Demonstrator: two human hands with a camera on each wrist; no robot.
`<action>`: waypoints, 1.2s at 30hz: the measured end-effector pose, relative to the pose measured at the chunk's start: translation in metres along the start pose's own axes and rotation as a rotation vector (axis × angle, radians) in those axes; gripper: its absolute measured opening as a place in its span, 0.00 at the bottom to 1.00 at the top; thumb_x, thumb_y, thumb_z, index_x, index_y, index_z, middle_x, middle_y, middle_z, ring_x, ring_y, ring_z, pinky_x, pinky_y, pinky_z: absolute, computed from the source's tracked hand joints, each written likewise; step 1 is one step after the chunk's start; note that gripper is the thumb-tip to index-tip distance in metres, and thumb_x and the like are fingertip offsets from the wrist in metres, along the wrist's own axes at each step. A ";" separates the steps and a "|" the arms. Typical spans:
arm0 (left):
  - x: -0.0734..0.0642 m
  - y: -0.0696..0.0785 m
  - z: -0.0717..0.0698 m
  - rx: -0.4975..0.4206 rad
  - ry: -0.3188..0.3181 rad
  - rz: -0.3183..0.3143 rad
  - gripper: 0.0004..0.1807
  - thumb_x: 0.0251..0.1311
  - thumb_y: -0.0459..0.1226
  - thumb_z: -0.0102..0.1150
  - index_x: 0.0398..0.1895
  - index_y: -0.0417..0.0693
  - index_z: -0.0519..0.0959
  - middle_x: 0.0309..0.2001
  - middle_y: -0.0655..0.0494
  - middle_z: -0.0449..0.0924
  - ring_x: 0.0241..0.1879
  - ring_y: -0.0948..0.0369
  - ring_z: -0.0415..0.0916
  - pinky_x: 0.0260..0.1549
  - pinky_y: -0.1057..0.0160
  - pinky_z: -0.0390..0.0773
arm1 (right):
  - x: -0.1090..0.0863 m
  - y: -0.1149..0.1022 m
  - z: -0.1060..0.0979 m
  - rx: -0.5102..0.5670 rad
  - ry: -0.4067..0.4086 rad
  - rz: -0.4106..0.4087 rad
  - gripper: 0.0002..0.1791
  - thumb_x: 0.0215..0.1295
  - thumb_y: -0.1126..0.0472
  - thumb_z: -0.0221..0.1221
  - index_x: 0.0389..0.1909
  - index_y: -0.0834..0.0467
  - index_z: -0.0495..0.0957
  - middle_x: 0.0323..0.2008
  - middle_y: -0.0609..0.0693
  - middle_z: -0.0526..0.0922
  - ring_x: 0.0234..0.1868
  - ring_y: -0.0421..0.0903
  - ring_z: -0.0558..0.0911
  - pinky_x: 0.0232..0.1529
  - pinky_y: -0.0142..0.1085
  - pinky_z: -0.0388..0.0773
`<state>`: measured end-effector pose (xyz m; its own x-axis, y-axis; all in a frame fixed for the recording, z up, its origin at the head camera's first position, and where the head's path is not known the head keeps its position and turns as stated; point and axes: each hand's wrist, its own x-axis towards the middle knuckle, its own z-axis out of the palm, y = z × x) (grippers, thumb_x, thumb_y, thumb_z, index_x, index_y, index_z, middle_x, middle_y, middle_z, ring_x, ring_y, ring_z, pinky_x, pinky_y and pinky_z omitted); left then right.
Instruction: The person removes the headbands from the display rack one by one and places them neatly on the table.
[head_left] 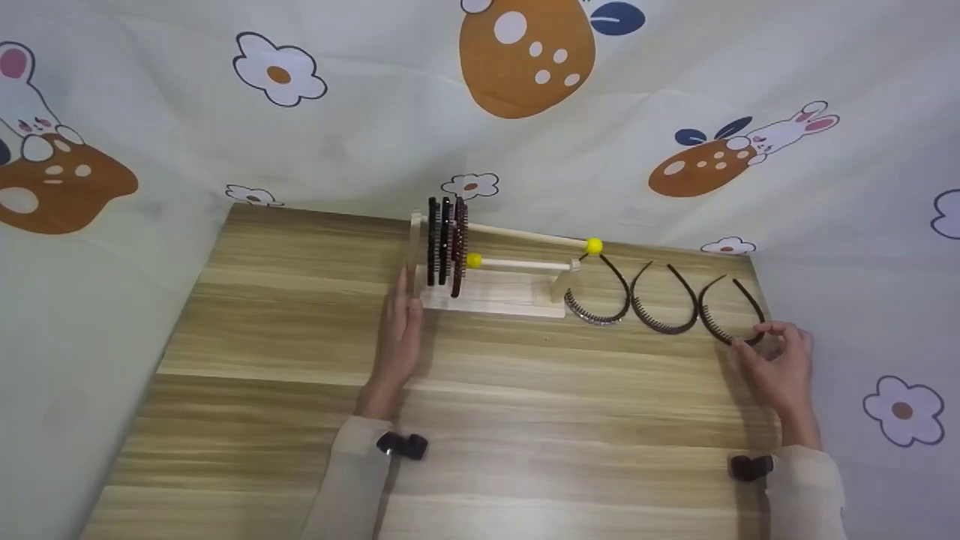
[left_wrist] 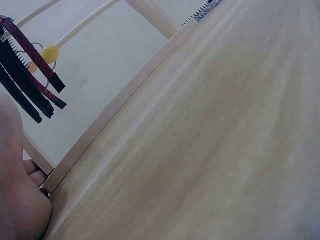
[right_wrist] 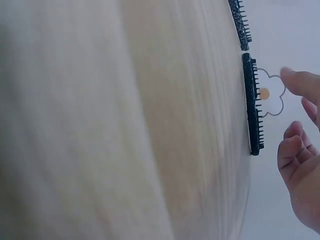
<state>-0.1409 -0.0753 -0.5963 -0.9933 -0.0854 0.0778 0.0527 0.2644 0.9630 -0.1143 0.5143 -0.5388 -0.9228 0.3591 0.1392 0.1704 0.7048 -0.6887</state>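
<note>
My left hand (head_left: pixel 401 337) rests against the left end of a wooden headband rack (head_left: pixel 510 295), its fingers extended along the upright. On the rack's long back rod hang two black headbands (head_left: pixel 432 247) and a dark red one (left_wrist: pixel 35 42). At the far right my right hand (head_left: pixel 784 367) reaches over the front curve of a toothed black headband (head_left: pixel 754 301) lying on the table. In the right wrist view, thumb and fingers are parted, with a gap between them and this headband (right_wrist: pixel 251 105).
Between rack and right hand lie a dark headband (head_left: pixel 667 328) and a glittery one (head_left: pixel 598 319), in a row. Yellow balls (head_left: pixel 594 246) tip the rack's rods. A printed cloth (head_left: pixel 375 112) hangs close behind and beside the wood-grain table (head_left: pixel 487 420).
</note>
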 end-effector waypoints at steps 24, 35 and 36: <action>-0.001 -0.001 -0.001 0.006 0.011 0.029 0.42 0.88 0.63 0.29 0.94 0.55 0.44 0.91 0.43 0.42 0.88 0.34 0.42 0.78 0.17 0.43 | -0.020 -0.057 0.029 0.188 0.200 -0.228 0.11 0.72 0.74 0.69 0.52 0.72 0.81 0.46 0.39 0.71 0.39 0.36 0.71 0.40 0.24 0.69; 0.000 -0.001 -0.001 0.012 0.014 0.027 0.37 0.91 0.57 0.31 0.94 0.57 0.44 0.91 0.44 0.42 0.88 0.35 0.41 0.79 0.18 0.43 | -0.029 -0.076 0.039 0.218 0.212 -0.212 0.10 0.73 0.74 0.69 0.51 0.72 0.82 0.46 0.42 0.72 0.26 0.30 0.70 0.34 0.21 0.69; 0.001 -0.001 -0.001 0.014 0.013 0.030 0.37 0.91 0.56 0.31 0.94 0.56 0.44 0.91 0.43 0.42 0.88 0.35 0.42 0.79 0.18 0.43 | -0.031 -0.080 0.040 0.226 0.215 -0.217 0.10 0.73 0.75 0.68 0.51 0.73 0.81 0.46 0.42 0.72 0.26 0.30 0.70 0.33 0.21 0.69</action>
<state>-0.1415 -0.0765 -0.5967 -0.9898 -0.0900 0.1100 0.0808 0.2808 0.9564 -0.1132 0.4223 -0.5167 -0.8317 0.3528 0.4287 -0.1238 0.6348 -0.7627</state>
